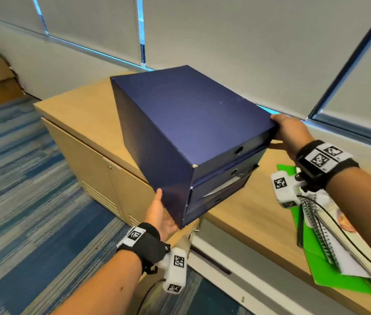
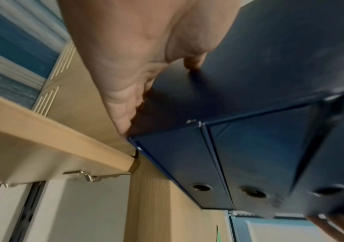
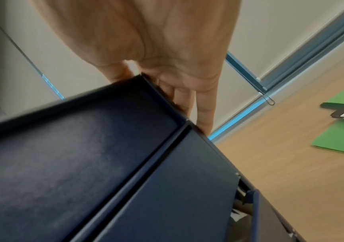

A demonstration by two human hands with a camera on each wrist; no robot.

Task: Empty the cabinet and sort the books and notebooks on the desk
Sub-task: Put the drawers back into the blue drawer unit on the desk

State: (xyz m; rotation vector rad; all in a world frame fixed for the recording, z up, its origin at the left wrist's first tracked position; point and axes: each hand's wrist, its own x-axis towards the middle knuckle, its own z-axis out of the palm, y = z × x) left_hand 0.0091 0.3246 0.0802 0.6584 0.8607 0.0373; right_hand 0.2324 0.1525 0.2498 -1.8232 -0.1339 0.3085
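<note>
both my hands hold the blue 3-drawer cabinet [image 1: 180,123] tilted over the wooden bench [image 1: 248,214]: left hand [image 1: 160,214] flat-fingered under its near lower corner, thumb up the side, right hand [image 1: 291,133] pinching the top right edge. green folders [image 1: 330,278] and spiral notebooks [image 1: 323,237] lie on the bench to the right. striped blue carpet [image 1: 20,178] below, grey blinds [image 1: 225,42] behind.

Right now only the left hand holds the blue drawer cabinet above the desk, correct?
No: both hands hold it. The head view shows the right hand gripping the drawer cabinet at its right edge, the left hand under its near corner.
</note>
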